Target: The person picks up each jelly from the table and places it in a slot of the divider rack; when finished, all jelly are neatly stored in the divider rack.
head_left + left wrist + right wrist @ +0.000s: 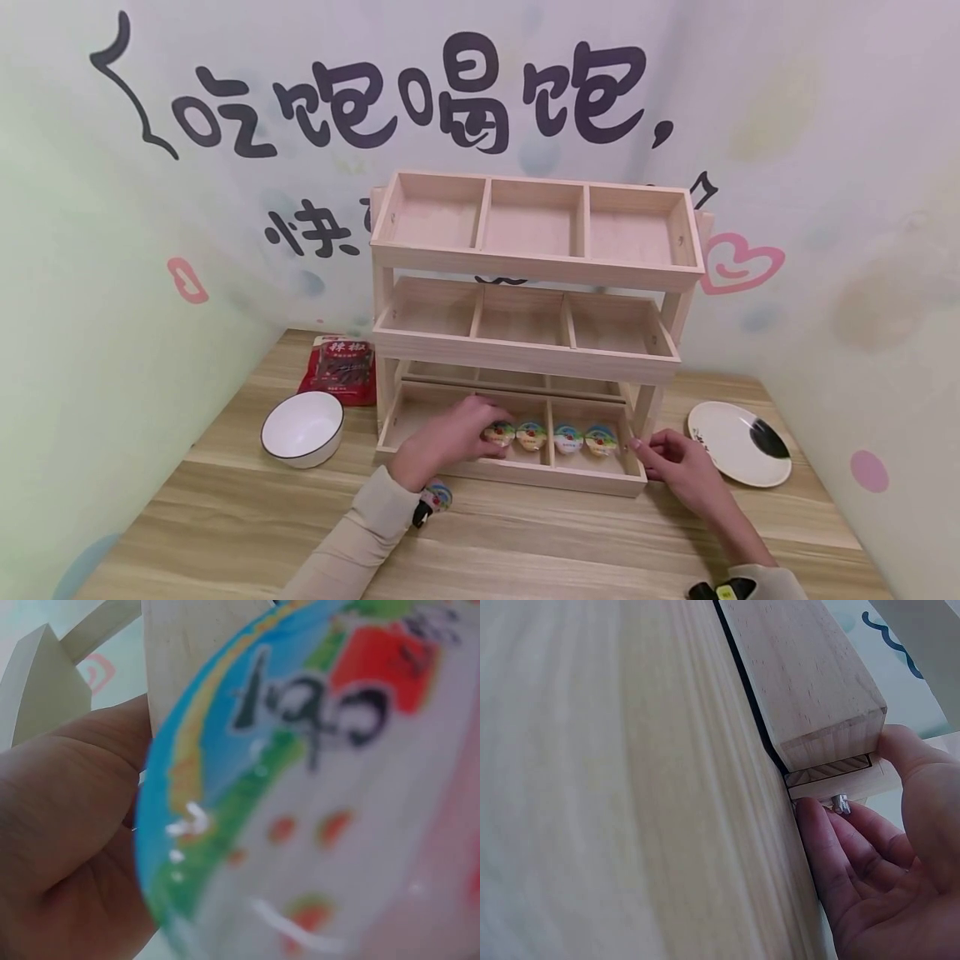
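At the bottom tray (pixel 517 472) of a wooden three-tier rack, my left hand (pixel 457 429) reaches over the front edge. Its fingers and thumb hold a jelly cup (pixel 498 432) in the middle compartment, partly covering it. Touching that cup's right side is another jelly cup (pixel 532 436); two more, one of them a blue-lidded cup (pixel 567 438), sit in the right compartment. A further jelly cup (pixel 437 497) lies below my left wrist; its printed lid (pixel 315 795) looms blurred in the left wrist view. My right hand (pixel 682 467) grips the tray's right end, thumb at the corner, fingers beside a metal screw (pixel 841 804).
Above are a middle tray (pixel 525 346) and a top tray (pixel 536 257), each with three compartments. Left of the rack stand a white bowl (pixel 302 429) and a red chili packet (pixel 341 371). A white plate (pixel 738 442) with a black patch lies at the right.
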